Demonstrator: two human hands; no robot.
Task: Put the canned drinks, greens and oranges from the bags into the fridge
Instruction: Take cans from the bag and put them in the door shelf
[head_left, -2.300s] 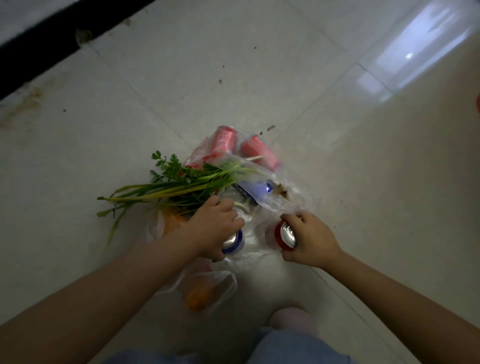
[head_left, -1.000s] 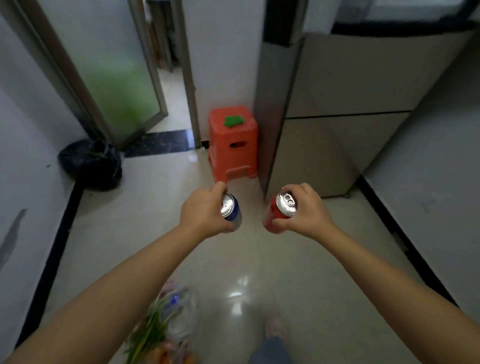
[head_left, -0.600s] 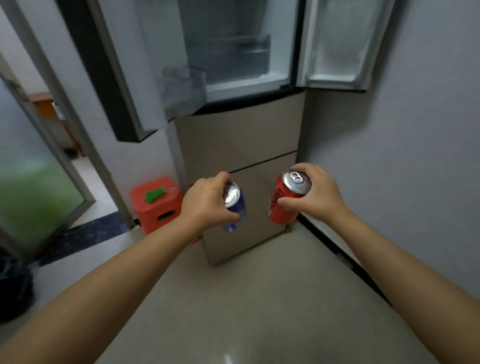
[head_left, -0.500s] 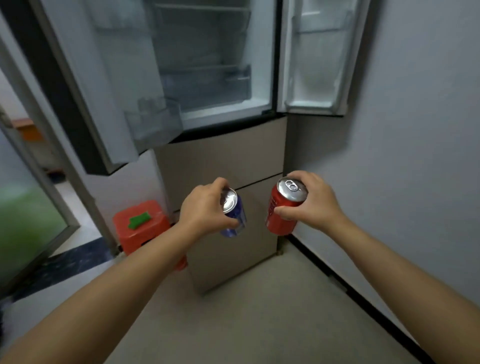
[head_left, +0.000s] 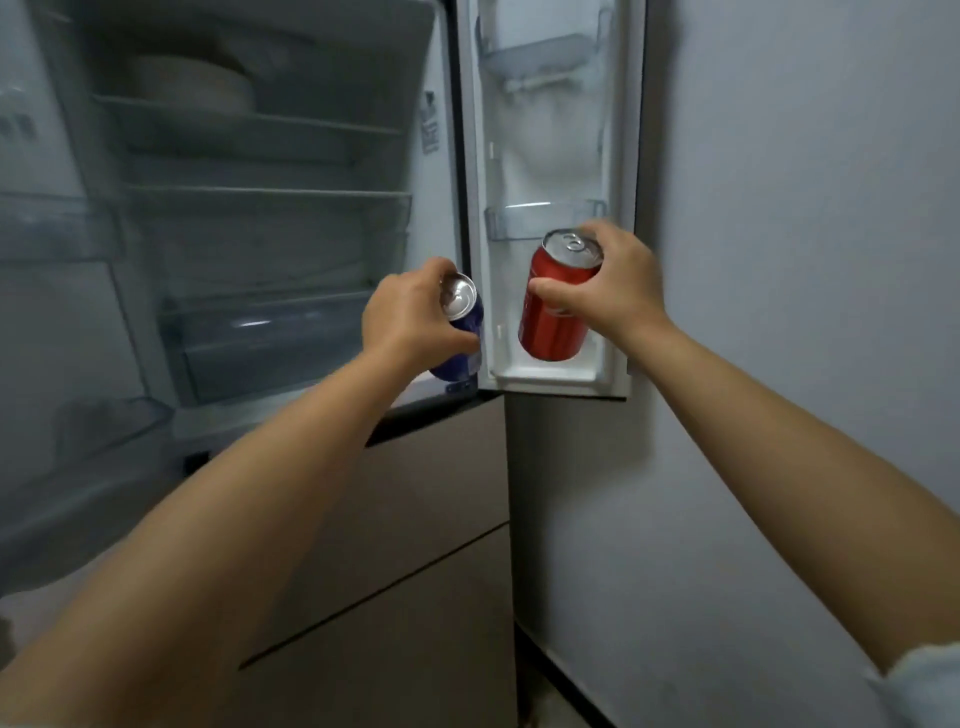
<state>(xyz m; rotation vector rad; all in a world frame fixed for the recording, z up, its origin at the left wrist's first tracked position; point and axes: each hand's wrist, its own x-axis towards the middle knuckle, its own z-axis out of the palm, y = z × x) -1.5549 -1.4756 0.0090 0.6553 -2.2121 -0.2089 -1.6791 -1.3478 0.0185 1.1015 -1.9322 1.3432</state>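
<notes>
My left hand (head_left: 408, 317) grips a blue can (head_left: 461, 332), held upright in front of the open fridge's (head_left: 270, 208) lower right corner. My right hand (head_left: 613, 283) grips a red can (head_left: 556, 312), held upright just inside the right door (head_left: 550, 156), above that door's bottom ledge and below its clear door bin (head_left: 543, 218). Both cans show silver tops. The bags, greens and oranges are out of view.
Inside the fridge are glass shelves, a clear drawer (head_left: 270, 343) at the bottom and a pale bowl (head_left: 192, 83) on the top shelf. The left door's bins (head_left: 57, 228) hang at the far left. Beige lower drawers (head_left: 415, 519) sit below; a grey wall (head_left: 805, 260) is right.
I have lifted both cans from the bags on the floor and moved up to the open fridge. The red can has moved into the right door's space; the blue can is near the fridge opening.
</notes>
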